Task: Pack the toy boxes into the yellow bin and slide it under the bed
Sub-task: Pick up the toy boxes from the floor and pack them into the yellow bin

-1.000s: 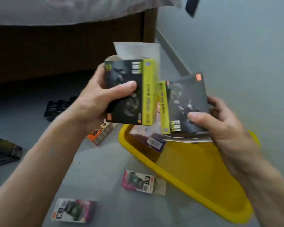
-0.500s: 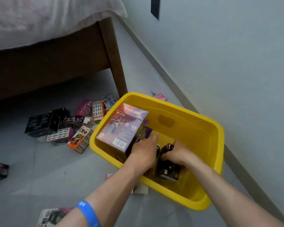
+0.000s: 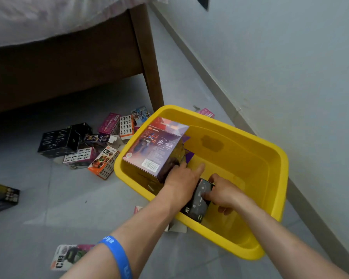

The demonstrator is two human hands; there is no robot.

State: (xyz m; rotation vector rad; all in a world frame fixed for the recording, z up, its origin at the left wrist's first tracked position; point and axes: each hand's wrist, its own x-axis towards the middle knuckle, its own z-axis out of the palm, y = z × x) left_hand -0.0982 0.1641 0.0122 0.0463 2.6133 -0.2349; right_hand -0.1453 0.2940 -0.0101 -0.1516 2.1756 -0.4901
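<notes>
Both hands (image 3: 181, 184) lower since; bin's (image 3: 274, 158) R half open.

A home bedroom. A wooden-framed bed (image 3: 73, 63) with pale bedding stands at eleven o'clock. Toy boxes (image 3: 101, 146) litter the grey floor (image 3: 48, 208).

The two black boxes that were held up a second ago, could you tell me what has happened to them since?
Both hands came down into the yellow bin. The right hand now holds a black box low inside it; the left hand holds nothing visible, its box out of sight. The big purple box in the bin and the boxes on the floor stayed put.
</notes>
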